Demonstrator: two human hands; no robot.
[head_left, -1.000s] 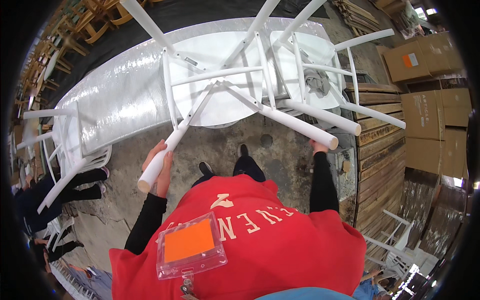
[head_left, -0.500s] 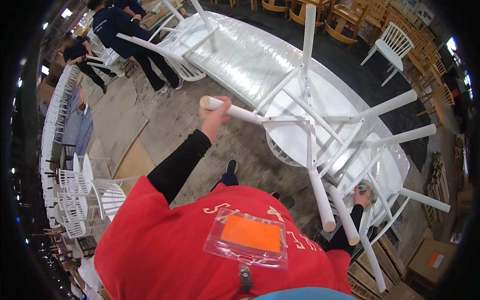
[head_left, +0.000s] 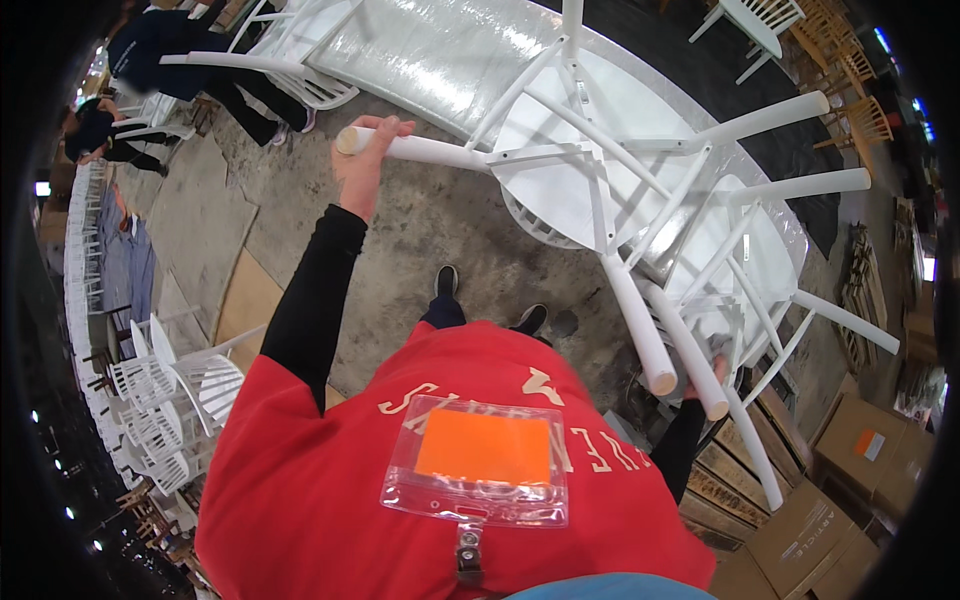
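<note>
An upturned white chair [head_left: 545, 150] lies seat-down on the plastic-wrapped table, its legs pointing up and outward. My left hand [head_left: 362, 170] is wrapped around the end of its left leg [head_left: 430, 150], close to the bare wood tip. A second upturned white chair [head_left: 735, 250] lies at the right end of the table, its legs overlapping the first chair's. Low beside this second chair is my right hand [head_left: 719, 376], partly covered by a leg. It appears closed on something greyish that I cannot make out.
Plastic-wrapped table [head_left: 400, 75] curves across the top. Another white chair [head_left: 310, 85] lies at its far left, near a person in dark clothes [head_left: 165, 55]. White chairs [head_left: 160, 400] crowd the left floor. Cardboard boxes [head_left: 870, 440] and wooden slats [head_left: 745, 470] are at lower right.
My view has tilted downward, so the chairs and table appear higher. My left hand keeps its grip on the chair leg. My right hand is now more hidden behind a leg.
</note>
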